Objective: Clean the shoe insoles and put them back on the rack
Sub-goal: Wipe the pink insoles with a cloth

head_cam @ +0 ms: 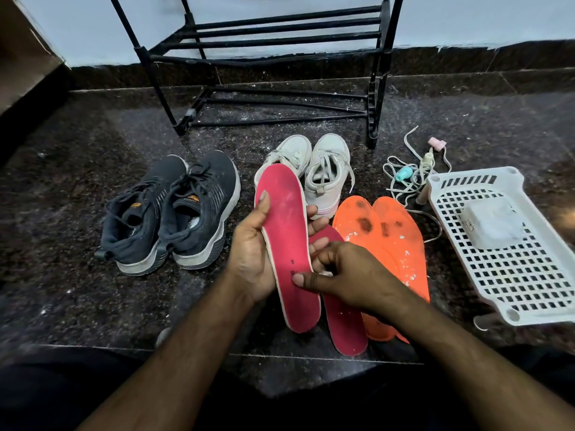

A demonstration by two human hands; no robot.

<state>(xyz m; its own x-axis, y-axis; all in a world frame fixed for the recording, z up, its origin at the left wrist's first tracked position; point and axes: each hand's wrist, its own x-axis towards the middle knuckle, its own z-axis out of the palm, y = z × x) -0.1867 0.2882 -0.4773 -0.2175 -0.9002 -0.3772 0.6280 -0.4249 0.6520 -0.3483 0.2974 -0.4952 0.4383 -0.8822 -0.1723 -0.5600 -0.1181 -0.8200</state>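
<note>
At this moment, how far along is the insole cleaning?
Early. Done: four insoles are out of the shoes. In hand: the left hand holds one pink insole while the right hand pinches its heel end. Left: the orange insoles look stained, the second pink insole lies on the floor, and the rack holds nothing.

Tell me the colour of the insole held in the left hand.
Pinkish red with a pale edge, seen in the head view: insole, left hand.

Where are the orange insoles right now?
In the head view, the orange insoles lie overlapping on the floor, right of centre, between the pink insole on the floor and the white basket.
</note>
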